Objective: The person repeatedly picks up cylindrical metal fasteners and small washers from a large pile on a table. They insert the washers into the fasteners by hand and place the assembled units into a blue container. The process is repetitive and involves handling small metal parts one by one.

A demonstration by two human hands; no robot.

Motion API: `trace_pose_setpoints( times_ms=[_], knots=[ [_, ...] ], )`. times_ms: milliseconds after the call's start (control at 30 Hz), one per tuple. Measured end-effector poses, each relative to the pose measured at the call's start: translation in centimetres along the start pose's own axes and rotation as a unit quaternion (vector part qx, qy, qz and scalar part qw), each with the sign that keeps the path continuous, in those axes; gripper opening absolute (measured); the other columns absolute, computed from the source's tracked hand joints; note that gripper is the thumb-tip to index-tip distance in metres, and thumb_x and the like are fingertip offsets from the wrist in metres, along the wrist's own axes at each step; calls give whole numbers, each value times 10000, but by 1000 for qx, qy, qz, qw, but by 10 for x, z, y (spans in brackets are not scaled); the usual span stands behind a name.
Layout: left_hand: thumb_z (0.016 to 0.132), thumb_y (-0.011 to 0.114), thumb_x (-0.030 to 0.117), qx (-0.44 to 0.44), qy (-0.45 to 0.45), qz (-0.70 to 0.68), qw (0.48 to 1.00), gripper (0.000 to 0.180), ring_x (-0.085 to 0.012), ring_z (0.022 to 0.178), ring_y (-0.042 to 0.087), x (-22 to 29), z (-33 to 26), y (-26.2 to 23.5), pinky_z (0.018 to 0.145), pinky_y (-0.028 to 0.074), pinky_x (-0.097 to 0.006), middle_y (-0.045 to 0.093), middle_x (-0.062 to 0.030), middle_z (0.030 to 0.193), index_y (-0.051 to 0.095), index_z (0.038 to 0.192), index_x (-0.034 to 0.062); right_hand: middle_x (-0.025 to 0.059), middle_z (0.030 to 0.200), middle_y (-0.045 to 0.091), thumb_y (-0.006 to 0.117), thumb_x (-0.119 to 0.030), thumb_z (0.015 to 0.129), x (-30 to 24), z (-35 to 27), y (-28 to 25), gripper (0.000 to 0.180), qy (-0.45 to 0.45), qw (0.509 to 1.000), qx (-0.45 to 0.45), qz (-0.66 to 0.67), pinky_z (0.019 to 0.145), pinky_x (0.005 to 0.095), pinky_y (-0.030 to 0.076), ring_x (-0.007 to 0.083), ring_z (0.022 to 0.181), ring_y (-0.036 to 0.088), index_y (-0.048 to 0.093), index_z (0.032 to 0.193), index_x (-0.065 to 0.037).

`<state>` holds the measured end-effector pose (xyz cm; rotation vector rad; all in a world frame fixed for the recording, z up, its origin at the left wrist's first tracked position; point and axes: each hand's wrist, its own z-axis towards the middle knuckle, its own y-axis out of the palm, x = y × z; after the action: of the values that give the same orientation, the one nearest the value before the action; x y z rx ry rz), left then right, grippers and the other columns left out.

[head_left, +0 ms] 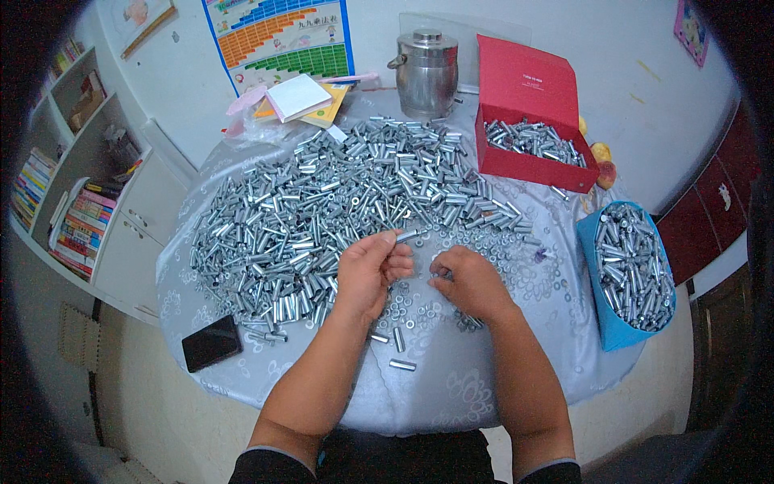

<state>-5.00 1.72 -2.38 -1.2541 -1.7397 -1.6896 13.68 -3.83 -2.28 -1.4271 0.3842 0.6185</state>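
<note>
My left hand point(372, 270) is closed, thumb and forefinger pinching a short shiny metal sleeve point(409, 235) that points to the right. Just right of it, my right hand point(469, 282) has its fingers curled together. Whatever it holds, if anything, is hidden by the fingers. Behind both hands spreads a large heap of silvery metal sleeves point(322, 194). Small nuts and washers point(500, 246) lie scattered beside and beyond the right hand, with more around the left wrist. A few loose sleeves point(399, 339) rest on the cloth nearer to me.
The table wears a pale satin cloth point(379, 403). A red box point(532, 165) with raised lid and a blue bin point(613, 323) on the right hold assembled-looking metal pieces. A black phone point(211, 344) lies front left. Behind are a steel pot point(427, 77), papers point(298, 98) and fruit point(603, 161).
</note>
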Motion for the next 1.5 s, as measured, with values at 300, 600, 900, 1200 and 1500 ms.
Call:
trace_pose_setpoints(
  times_ms=[300, 600, 900, 1200, 1500],
  knots=[
    [970, 580, 181, -9, 0, 44, 999, 278, -158, 679, 665, -4, -1, 1, 598, 572, -264, 680, -117, 857, 629, 1097, -61, 81, 875, 642, 691, -119, 851, 3, 10, 2, 189, 67, 941, 141, 299, 698, 313, 514, 190, 759, 630, 652, 1013, -30],
    [961, 590, 186, -15, 13, 73, 997, 264, -161, 665, 661, -5, -4, 5, 597, 566, -271, 681, -104, 837, 645, 1085, -39, 26, 845, 629, 684, -36, 850, -1, 11, -2, 217, 36, 883, 117, 454, 689, 229, 504, 92, 761, 599, 640, 1058, 6],
    [964, 586, 170, -39, 26, 104, 993, 246, -162, 670, 667, -3, -7, 7, 612, 570, -268, 687, -117, 849, 661, 1072, -37, 28, 841, 635, 678, -51, 857, 5, 11, -1, 206, 34, 893, 116, 433, 675, 231, 492, 91, 742, 594, 651, 1053, 6],
    [952, 603, 169, -41, 36, 118, 992, 235, -164, 650, 662, -5, -7, 8, 594, 562, -277, 692, -112, 820, 667, 1067, -25, 38, 745, 625, 639, -165, 920, 0, 10, 0, 162, 59, 906, 116, 402, 608, 258, 483, 99, 676, 589, 659, 929, -4],
    [953, 595, 149, -65, 37, 130, 989, 232, -183, 672, 677, -6, -6, 8, 614, 574, -287, 696, -128, 838, 667, 1083, -29, 46, 667, 584, 573, -303, 962, 0, 12, 6, 354, 109, 909, 152, 372, 616, 275, 452, 107, 640, 554, 638, 779, -8]
  ],
)
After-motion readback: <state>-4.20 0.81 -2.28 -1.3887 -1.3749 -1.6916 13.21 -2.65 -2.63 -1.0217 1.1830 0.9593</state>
